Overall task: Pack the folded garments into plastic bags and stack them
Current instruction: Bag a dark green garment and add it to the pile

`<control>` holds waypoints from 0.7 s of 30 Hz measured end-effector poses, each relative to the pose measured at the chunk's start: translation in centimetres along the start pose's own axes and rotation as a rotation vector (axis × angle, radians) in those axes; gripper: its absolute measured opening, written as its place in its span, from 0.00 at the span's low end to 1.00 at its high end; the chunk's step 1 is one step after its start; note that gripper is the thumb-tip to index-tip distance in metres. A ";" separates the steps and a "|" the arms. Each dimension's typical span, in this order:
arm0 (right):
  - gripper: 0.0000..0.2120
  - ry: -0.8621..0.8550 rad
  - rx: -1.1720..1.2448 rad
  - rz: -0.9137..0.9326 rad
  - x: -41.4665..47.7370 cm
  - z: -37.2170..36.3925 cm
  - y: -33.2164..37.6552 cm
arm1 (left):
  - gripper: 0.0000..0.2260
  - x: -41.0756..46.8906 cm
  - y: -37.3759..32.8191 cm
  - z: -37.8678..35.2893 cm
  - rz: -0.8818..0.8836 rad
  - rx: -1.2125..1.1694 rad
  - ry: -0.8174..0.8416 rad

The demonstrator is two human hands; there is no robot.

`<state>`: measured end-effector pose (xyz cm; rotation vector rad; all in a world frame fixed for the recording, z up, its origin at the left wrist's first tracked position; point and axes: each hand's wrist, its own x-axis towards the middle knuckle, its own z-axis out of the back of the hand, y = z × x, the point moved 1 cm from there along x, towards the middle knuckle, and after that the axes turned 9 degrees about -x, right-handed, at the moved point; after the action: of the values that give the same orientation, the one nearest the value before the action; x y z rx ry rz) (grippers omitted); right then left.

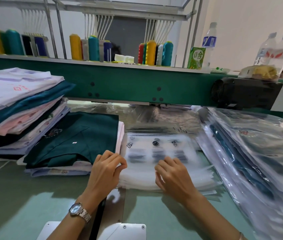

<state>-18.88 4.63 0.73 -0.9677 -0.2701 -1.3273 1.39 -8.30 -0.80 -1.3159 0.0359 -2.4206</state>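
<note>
Lying flat in the middle of the table point(16, 196), the plastic bags point(154, 141) are sitting in a stack. The left hand point(107, 165) is pinching the stack's left edge between thumb and curled fingertips. The right hand point(172, 172) is resting curled fingers on the bags' near part; blur is hiding whether it is gripping anything. A folded green garment point(78, 141) is lying just left of the bags, with a taller pile of folded garments point(16, 110) beyond it. Packed bags point(250, 153) are lying stacked on the right.

Flat stack of clear printed plastic bags point(156, 153) centre, dark green folded garment point(78, 135) left, bagged garments point(251, 153) stacked right
</note>
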 end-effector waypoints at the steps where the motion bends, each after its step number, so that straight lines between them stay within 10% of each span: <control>1: 0.05 0.008 -0.015 -0.007 -0.4 0.1 -0.6 | 0.08 0.0 0.0 0.0 -0.004 0.023 -0.007; 21: 0.10 0.314 -0.360 -0.366 -7.0 2.4 -8.9 | 0.07 -0.7 1.7 0.2 0.170 0.268 -0.114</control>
<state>-27.98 11.81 1.38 -1.0183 0.0403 -1.8847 2.46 -9.58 -1.62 -1.2692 -0.1926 -2.1200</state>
